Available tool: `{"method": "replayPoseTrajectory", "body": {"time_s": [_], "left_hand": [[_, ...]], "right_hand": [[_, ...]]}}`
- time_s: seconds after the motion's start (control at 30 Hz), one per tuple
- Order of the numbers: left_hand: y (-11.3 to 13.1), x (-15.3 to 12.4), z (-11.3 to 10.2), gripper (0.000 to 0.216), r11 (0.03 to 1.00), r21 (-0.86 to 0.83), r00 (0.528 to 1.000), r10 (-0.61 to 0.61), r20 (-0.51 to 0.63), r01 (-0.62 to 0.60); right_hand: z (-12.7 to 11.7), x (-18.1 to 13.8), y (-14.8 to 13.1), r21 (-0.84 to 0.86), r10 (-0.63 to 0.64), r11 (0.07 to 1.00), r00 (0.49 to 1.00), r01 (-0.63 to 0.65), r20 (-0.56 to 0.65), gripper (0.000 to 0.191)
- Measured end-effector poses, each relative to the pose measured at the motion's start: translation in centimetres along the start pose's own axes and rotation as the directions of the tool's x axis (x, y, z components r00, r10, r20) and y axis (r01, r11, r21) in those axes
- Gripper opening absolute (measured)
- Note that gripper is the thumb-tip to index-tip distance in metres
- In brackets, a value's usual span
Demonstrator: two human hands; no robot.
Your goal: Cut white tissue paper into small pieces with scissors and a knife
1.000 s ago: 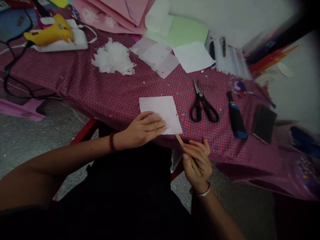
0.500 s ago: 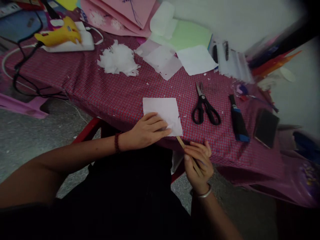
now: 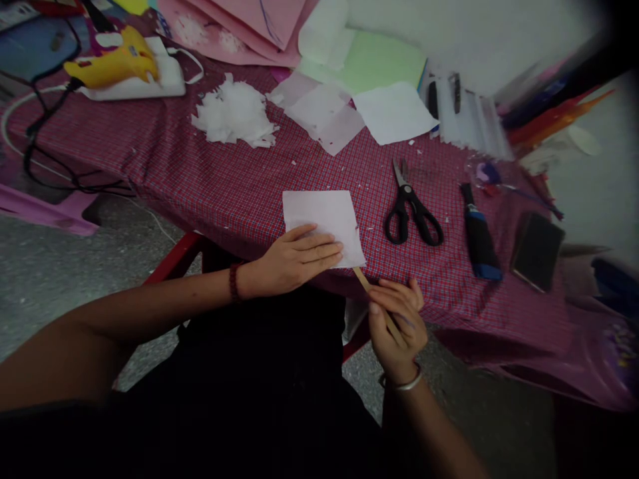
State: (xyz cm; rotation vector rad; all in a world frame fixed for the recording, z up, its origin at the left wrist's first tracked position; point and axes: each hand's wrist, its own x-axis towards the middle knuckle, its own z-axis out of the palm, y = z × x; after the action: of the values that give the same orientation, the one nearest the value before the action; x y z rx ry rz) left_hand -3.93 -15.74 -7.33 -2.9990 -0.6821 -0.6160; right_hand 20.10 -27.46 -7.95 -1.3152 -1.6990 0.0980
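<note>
- Pressing down, head view: your left hand [image 3: 294, 259] lies palm-down with the fingers straight on the lower part of the white paper square [image 3: 324, 216], lower centre of the frame. It clasps nothing.
- Your right hand [image 3: 399, 326] sits just below and right of it, past the table edge, fingers closed round a thin wooden stick [image 3: 363, 279].
- The stick's free end slants up-left to the paper's lower right corner. You cannot tell whether it lies under or on the sheet.
- The paper sits at the near edge of the checked red tablecloth [image 3: 200, 179], close to the drop.
- Risk, judged: if your left hand lightens, the stick could drag the sheet off the edge. A hard push with the stick could crease or tear that corner.
- Risk, judged: the scissors [image 3: 412, 213] lie near your right hand, to the right of the paper, and a wide sweep could knock them.
- Containers: no bowl or box shows plainly. The yellow glue gun [image 3: 112, 63] rests on a white base [image 3: 164, 80], upper left.
- The shredded white paper heap [image 3: 232, 116] lies loose on the cloth, upper centre.
</note>
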Motion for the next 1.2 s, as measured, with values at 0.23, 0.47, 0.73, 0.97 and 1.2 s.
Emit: {"method": "replayPoseTrajectory", "body": {"time_s": [0.23,0.47,0.73,0.97,1.2], "left_hand": [[-0.07,-0.24,0.46,0.033,0.994,0.093,0.987,0.071,-0.146,-0.058],[0.18,-0.09,-0.01,0.031,0.995,0.084,0.986,0.067,-0.155,-0.055],[-0.14,-0.03,0.43,0.025,0.993,0.090,0.960,0.103,-0.261,-0.082],[-0.23,0.04,0.39,0.024,0.995,0.058,0.957,0.099,-0.274,-0.087],[-0.21,-0.16,0.45,0.028,0.997,-0.075,0.994,-0.008,-0.109,0.000]], "right_hand": [[-0.01,-0.03,-0.08,-0.002,-0.006,1.000,1.000,0.006,-0.010,0.011],[0.15,0.15,-0.05,-0.007,-0.010,1.000,1.000,0.010,-0.015,0.012],[0.20,0.13,-0.17,-0.019,-0.008,1.000,1.000,0.009,0.013,0.015],[0.14,0.15,-0.11,-0.023,-0.007,1.000,1.000,0.006,-0.009,0.014],[0.16,-0.12,0.16,-0.035,-0.034,0.999,0.999,0.035,0.019,0.016]]}}
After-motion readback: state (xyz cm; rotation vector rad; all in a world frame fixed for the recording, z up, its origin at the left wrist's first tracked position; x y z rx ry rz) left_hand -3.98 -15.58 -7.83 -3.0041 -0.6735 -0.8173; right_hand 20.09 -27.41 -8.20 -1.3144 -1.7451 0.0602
